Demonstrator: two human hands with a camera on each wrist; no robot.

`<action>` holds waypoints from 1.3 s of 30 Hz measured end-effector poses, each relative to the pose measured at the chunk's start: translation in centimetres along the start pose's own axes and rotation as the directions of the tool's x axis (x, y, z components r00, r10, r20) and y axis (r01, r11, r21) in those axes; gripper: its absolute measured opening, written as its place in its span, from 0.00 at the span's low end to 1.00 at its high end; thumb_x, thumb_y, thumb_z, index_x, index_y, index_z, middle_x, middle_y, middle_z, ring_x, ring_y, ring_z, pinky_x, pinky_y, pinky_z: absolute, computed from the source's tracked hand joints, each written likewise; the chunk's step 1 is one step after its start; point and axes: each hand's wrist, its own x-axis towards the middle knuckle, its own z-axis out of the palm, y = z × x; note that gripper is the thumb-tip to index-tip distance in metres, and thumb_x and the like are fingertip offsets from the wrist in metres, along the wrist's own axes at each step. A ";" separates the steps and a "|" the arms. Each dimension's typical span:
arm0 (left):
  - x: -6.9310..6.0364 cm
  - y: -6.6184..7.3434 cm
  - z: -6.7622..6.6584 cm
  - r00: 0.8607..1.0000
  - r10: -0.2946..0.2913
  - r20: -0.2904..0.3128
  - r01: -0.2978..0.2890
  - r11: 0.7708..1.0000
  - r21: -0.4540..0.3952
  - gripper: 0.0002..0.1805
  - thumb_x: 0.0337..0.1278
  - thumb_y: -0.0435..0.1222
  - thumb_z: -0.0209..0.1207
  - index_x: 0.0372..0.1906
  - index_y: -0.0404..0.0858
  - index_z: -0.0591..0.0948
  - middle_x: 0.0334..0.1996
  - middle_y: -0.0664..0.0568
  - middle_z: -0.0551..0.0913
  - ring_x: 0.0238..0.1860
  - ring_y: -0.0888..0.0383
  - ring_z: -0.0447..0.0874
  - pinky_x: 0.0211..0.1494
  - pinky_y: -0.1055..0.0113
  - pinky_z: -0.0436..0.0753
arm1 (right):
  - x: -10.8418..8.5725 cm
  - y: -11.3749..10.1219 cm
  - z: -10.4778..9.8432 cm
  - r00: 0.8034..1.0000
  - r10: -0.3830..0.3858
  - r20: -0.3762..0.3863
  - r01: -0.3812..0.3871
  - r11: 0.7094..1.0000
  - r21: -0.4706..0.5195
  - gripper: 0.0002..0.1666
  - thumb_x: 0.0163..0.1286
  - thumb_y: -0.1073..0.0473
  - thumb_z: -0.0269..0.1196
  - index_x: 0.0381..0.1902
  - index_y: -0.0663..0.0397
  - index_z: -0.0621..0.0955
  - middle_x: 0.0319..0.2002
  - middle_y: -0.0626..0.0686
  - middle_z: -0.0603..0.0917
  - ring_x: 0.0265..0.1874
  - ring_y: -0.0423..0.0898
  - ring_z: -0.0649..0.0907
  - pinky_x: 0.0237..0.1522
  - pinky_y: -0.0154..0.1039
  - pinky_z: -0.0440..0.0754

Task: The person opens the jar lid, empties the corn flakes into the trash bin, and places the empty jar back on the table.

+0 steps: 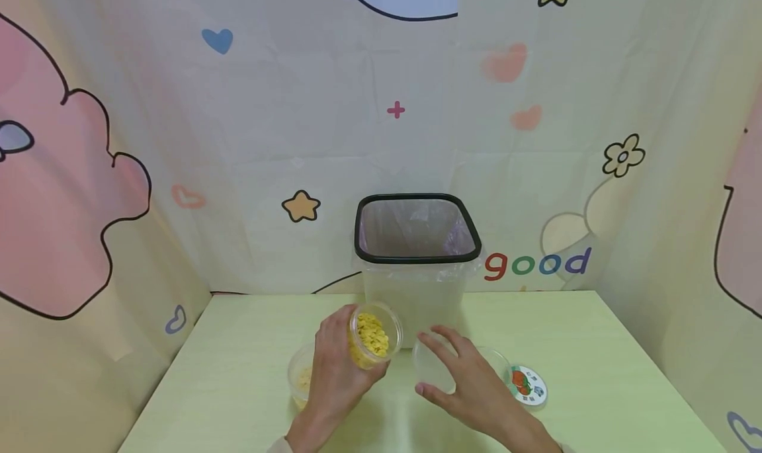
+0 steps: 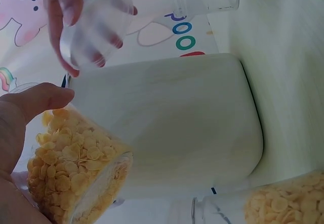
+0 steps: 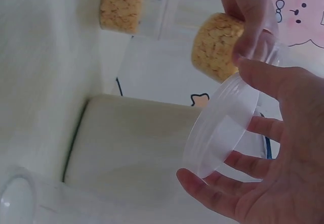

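My left hand (image 1: 342, 357) grips a clear jar (image 1: 373, 334) of yellow flakes, tilted with its open mouth toward the camera. In the left wrist view the flakes (image 2: 71, 158) lie against the jar's side. To the right of that jar, my right hand (image 1: 476, 387) holds a translucent round lid (image 1: 431, 364) by its edge. The right wrist view shows the thumb and fingers (image 3: 217, 193) spread around the rim of this lid (image 3: 223, 123). A second jar with flakes (image 1: 300, 377) stands on the table, partly hidden behind my left hand.
A bin (image 1: 413, 301) with a black rim and a plastic liner stands behind my hands at the back of the table (image 1: 238, 347). Beyond my right hand are a clear container (image 1: 495, 362), partly covered, and a round white disc with a red picture (image 1: 530, 385).
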 end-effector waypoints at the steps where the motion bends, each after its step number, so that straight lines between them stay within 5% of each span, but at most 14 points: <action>1: 0.0 0.0 0.0 1.000 -0.004 0.004 0.004 1.000 -0.001 0.55 0.17 0.43 0.82 0.64 0.41 0.69 0.53 0.50 0.77 0.55 0.52 0.75 0.57 0.53 0.77 | -0.1 0.1 0.2 1.000 -0.001 0.012 0.001 1.000 0.000 0.45 0.56 0.39 0.72 0.70 0.30 0.68 0.70 0.49 0.69 0.66 0.52 0.73 0.59 0.54 0.79; 11: -0.1 -0.5 0.0 1.000 0.017 -0.010 -0.017 1.000 0.000 0.53 0.17 0.43 0.81 0.63 0.38 0.71 0.51 0.50 0.78 0.54 0.51 0.76 0.57 0.53 0.78 | -0.5 0.4 2.4 0.995 -0.038 0.088 0.039 0.999 -0.005 0.39 0.57 0.47 0.73 0.67 0.37 0.73 0.68 0.56 0.70 0.65 0.58 0.72 0.54 0.55 0.82; 21: -0.2 -0.6 0.0 1.000 0.015 -0.001 -0.015 1.000 -0.001 0.54 0.17 0.43 0.81 0.63 0.40 0.70 0.53 0.51 0.77 0.55 0.53 0.75 0.57 0.53 0.77 | -1.2 0.8 4.0 0.987 -0.067 0.143 0.067 0.998 0.003 0.39 0.59 0.47 0.71 0.67 0.34 0.72 0.67 0.57 0.70 0.63 0.58 0.74 0.55 0.56 0.81; 30: -0.2 -0.6 0.0 1.000 0.008 0.011 -0.008 1.000 0.005 0.54 0.19 0.43 0.81 0.64 0.43 0.69 0.53 0.51 0.77 0.56 0.53 0.74 0.58 0.53 0.77 | -1.2 1.7 5.2 0.964 -0.022 0.263 0.018 1.000 0.018 0.36 0.62 0.45 0.69 0.68 0.37 0.72 0.68 0.59 0.69 0.63 0.62 0.73 0.56 0.60 0.79; 39: -0.2 -0.6 0.1 1.000 0.007 0.007 -0.007 1.000 0.003 0.54 0.19 0.44 0.81 0.64 0.42 0.69 0.53 0.50 0.77 0.55 0.52 0.75 0.57 0.53 0.78 | -1.5 2.5 6.2 0.956 -0.038 0.292 0.041 0.999 -0.002 0.36 0.62 0.47 0.69 0.67 0.40 0.73 0.68 0.62 0.69 0.63 0.62 0.73 0.56 0.60 0.78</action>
